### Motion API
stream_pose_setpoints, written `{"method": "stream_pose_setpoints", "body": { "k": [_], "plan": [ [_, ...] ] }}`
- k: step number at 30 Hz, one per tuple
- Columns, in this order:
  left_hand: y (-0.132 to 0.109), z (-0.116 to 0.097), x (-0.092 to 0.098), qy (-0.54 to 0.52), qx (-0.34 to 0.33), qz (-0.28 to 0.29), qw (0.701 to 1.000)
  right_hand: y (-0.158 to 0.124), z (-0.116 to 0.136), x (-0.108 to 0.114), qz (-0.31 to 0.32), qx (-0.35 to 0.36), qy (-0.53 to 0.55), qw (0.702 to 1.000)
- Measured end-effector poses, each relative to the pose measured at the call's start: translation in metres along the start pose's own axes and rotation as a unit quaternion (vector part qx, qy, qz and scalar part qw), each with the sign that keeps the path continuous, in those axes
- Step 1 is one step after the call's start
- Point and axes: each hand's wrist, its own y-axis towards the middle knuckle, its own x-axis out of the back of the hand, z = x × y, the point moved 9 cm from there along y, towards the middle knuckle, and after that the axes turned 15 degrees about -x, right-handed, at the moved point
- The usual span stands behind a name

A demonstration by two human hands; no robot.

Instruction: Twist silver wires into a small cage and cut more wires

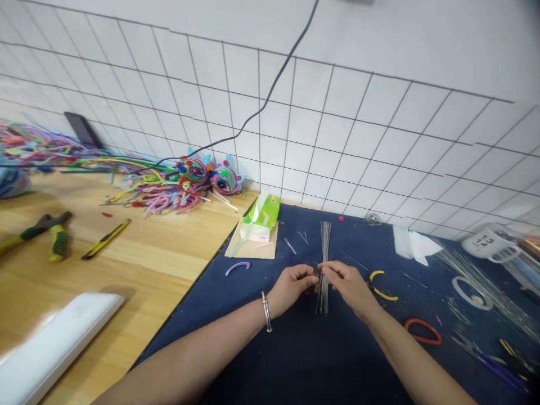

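A bundle of thin, straight metal wires (325,239) lies lengthwise on the dark blue cloth (261,365). Over its middle, my left hand (293,286) comes from the left with thumb and fingers pinched together. My right hand (346,282) meets it from the right, its fingertips also pinched, crossing in front of the bundle. Something small and dark shows between the two sets of fingertips, too small to name. Whether the fingers grip the wires themselves cannot be made out. Yellow-handled pliers (383,293) lie beside my right wrist, partly hidden by it.
Right: red-handled tool (423,331), purple-handled pliers (498,365), white ring (471,293), loose wires (485,275), mug (491,243). Left: green tissue pack (264,216) on cardboard (236,242), purple curved piece (238,268), yellow cutter (107,239), large pliers (59,239), white case (63,343), colourful pipe cleaners (162,188).
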Motion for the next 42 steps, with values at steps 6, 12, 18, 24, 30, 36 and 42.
{"method": "stream_pose_setpoints", "body": {
  "k": [6, 12, 18, 24, 30, 36, 42],
  "plan": [
    [-0.005, 0.001, -0.013, -0.025, 0.034, 0.03, 0.999, -0.019, -0.009, -0.004, -0.016, 0.005, 0.141, 0.99],
    [-0.016, 0.019, -0.03, -0.106, 0.127, 0.059, 0.984, -0.02, -0.019, -0.024, 0.156, -0.047, 0.293, 0.942],
    [-0.025, 0.034, -0.039, -0.187, 0.22, 0.071, 0.955, -0.016, -0.038, -0.033, 0.196, -0.091, 0.349, 0.912],
    [-0.025, 0.037, -0.039, -0.171, 0.232, 0.073, 0.955, -0.014, -0.041, -0.025, 0.157, -0.074, 0.327, 0.929],
    [-0.02, 0.031, -0.032, -0.126, 0.207, 0.062, 0.968, -0.01, -0.047, -0.017, 0.096, -0.081, 0.31, 0.942],
    [-0.016, 0.026, -0.026, -0.123, 0.207, 0.058, 0.969, -0.007, -0.058, -0.01, 0.034, -0.087, 0.337, 0.937],
    [-0.016, 0.032, -0.018, -0.072, 0.21, 0.058, 0.973, -0.01, -0.059, -0.001, -0.025, -0.078, 0.343, 0.936]
  ]
}}
